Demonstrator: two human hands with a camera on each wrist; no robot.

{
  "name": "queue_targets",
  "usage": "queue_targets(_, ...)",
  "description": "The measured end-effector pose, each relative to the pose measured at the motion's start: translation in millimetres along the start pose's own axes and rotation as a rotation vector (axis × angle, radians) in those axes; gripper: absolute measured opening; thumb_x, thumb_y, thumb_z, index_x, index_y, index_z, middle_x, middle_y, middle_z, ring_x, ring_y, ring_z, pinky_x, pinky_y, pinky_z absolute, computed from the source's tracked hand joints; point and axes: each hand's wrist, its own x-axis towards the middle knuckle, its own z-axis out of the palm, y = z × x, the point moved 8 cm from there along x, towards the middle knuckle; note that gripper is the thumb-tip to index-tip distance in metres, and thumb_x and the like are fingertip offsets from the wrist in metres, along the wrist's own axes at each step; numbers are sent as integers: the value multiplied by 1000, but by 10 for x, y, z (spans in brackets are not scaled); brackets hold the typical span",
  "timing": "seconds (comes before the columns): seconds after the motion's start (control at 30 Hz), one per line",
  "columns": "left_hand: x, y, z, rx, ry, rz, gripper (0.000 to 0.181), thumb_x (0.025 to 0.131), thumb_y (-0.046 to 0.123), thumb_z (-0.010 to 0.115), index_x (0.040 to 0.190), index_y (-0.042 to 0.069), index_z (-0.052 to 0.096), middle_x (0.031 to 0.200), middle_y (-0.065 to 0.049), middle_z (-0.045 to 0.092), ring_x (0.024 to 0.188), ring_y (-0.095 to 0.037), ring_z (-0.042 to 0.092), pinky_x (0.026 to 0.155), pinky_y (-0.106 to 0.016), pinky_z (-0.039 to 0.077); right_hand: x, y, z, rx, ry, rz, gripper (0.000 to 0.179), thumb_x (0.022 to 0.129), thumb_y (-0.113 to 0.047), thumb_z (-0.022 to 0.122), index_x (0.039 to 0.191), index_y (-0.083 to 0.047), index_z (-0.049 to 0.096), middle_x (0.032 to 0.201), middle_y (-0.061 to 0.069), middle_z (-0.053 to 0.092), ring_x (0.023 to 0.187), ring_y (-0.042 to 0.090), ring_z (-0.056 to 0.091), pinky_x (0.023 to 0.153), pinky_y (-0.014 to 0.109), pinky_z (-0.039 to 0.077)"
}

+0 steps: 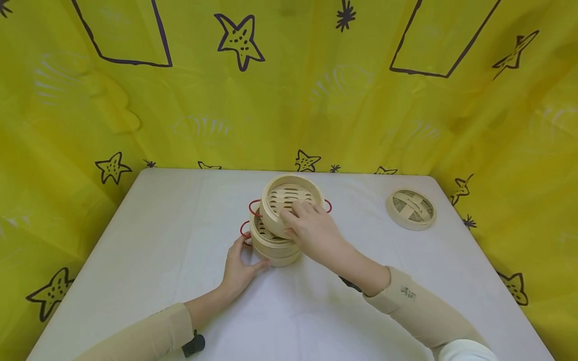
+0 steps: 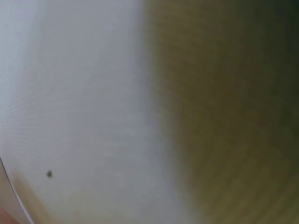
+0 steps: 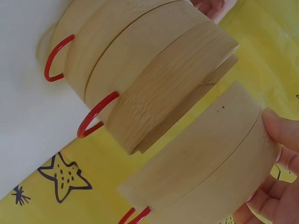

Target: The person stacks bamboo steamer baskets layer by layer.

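Observation:
In the head view, my right hand [image 1: 316,230] grips the near rim of a round bamboo steamer basket [image 1: 270,220], which is tilted above a stack of bamboo steamer baskets [image 1: 275,252]. Slats show in the floor of the raised basket, and red loop handles stick out at its sides. Around the lower left of the stack goes my left hand [image 1: 241,273], thumb in front and fingers at the side near the red handles. A gap separates the held basket [image 3: 201,158] from the stacked baskets [image 3: 154,70] in the right wrist view. The left wrist view is mostly blurred.
A round woven bamboo lid [image 1: 412,208] lies at the back right of the white-covered table [image 1: 180,225]. Behind and beside the table hangs a yellow curtain [image 1: 280,100] with drawn starfish and shells.

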Motion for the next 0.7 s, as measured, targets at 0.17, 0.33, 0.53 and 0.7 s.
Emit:
queue_targets(0.17,1,8,-2,-3,3,13,79,60,13,84,127,0,44,118,-14,52,110,-30,43,98,-46,28,25,-70,17,-18,7,-20,32,77,-23,72,99,-15,52,83,0,45,86,21,50,72,31,38)
queue_targets(0.33,4,3,-3,-4,3,22,79,61,14,84,127,1,44,115,-13,52,109,-29,43,98,-47,28,53,-132,36,-40,-15,-25,32,78,-24,72,102,-16,52,83,0,46,86,20,49,70,30,37)
queue_targets(0.53,2,1,2,-4,4,27,79,61,16,85,127,0,44,114,-14,52,109,-30,43,97,-47,29,74,-181,43,-52,-20,-29,32,77,-24,72,101,-16,53,83,1,46,84,20,50,69,30,39)
queue_targets(0.7,3,-2,0,-5,10,27,79,60,17,85,126,1,45,113,-13,53,108,-30,44,97,-46,29,80,-204,54,-60,-16,-35,31,77,-23,72,100,-15,53,82,1,47,83,19,51,69,30,39)
